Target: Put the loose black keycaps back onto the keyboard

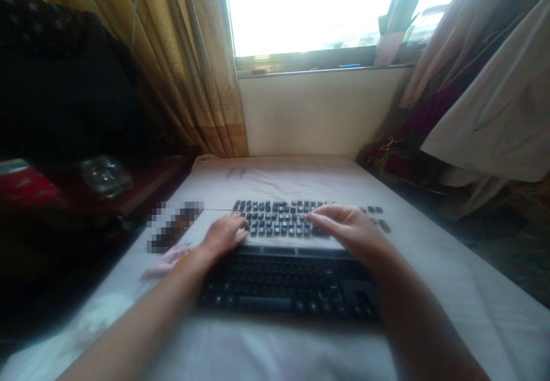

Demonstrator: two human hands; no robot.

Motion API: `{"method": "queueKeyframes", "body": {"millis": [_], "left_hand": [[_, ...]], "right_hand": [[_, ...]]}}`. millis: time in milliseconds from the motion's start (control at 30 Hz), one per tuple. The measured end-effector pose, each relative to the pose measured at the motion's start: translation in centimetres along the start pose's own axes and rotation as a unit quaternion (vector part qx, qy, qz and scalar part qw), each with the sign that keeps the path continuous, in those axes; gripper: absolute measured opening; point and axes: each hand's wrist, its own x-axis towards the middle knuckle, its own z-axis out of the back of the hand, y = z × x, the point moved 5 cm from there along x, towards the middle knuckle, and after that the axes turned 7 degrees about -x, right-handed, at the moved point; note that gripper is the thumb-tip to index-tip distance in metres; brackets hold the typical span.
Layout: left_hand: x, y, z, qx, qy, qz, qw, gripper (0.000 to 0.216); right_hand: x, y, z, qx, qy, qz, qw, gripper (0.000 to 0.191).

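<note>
Loose black keycaps (275,218) lie in several rows on a pale cloth. Nearer to me is a black keyboard (275,272), flat on the same cloth; much of its upper key area looks dark and bare, while its bottom row shows keycaps. My left hand (224,234) rests at the left end of the rows, thumb and forefinger apart beside the keycaps. Over the right part of the rows, my right hand (348,226) has thumb and fingertips pinched together at a keycap's height. Whatever sits between those fingertips is too small to make out. That hand hides some keycaps.
A pixelated dark object (178,226) and a pink cloth (165,260) lie left of the keyboard. Farther left, a clear glass jar (106,176) stands on a dark red surface. Hanging clothes (494,100) are at right, a gold curtain (201,71) at back left.
</note>
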Motion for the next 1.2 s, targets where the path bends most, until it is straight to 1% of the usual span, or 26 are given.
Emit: {"method": "queueKeyframes", "body": {"millis": [100,167,233,267,367,467,567,667,800,967,1067,1200], "left_hand": [[-1.6,-1.0,1.2,-0.035,-0.032,-0.025,0.999,0.028],[-3.3,-1.9,2.0,-0.064,-0.053,-0.034,0.996,0.016],[-5.1,-2.9,2.4,-0.092,-0.064,-0.044,0.993,0.014],[-5.9,-3.3,2.5,-0.104,-0.07,-0.05,0.991,0.013],[-8.2,-4.1,2.7,-0.132,-0.098,-0.057,0.985,0.013],[-9.7,-4.0,2.5,-0.145,-0.128,-0.05,0.98,0.012],[-10.7,-3.9,2.2,-0.146,-0.145,-0.046,0.977,0.012],[-11.4,-3.9,2.0,-0.146,-0.155,-0.056,0.976,0.016],[-12.2,-3.9,1.5,-0.143,-0.163,-0.076,0.973,0.014],[-13.1,-4.0,1.0,-0.136,-0.173,-0.094,0.971,0.013],[-13.8,-4.0,1.3,-0.129,-0.184,-0.106,0.969,0.017],[-14.9,-4.0,2.0,-0.084,-0.208,-0.136,0.965,0.017]], "right_hand": [[0.1,0.9,-2.3,-0.013,0.055,0.004,0.998,0.023],[0.0,1.4,-4.3,-0.033,0.087,0.009,0.996,0.019],[-0.3,2.0,-6.5,-0.059,0.096,0.025,0.993,0.018],[-0.5,2.2,-7.6,-0.075,0.098,0.035,0.992,0.021],[-1.4,2.9,-10.8,-0.123,0.128,0.099,0.979,0.027],[-2.2,3.3,-12.9,-0.149,0.149,0.153,0.965,0.026],[-2.6,3.3,-13.8,-0.166,0.146,0.172,0.96,0.022],[-2.9,3.2,-14.1,-0.185,0.14,0.174,0.957,0.019],[-3.4,3.2,-14.7,-0.209,0.152,0.18,0.949,0.017],[-4.2,2.7,-15.6,-0.228,0.17,0.171,0.943,0.015],[-4.5,2.0,-15.9,-0.226,0.159,0.155,0.948,0.015],[-5.0,0.9,-15.9,-0.212,0.119,0.113,0.963,0.016]]}}
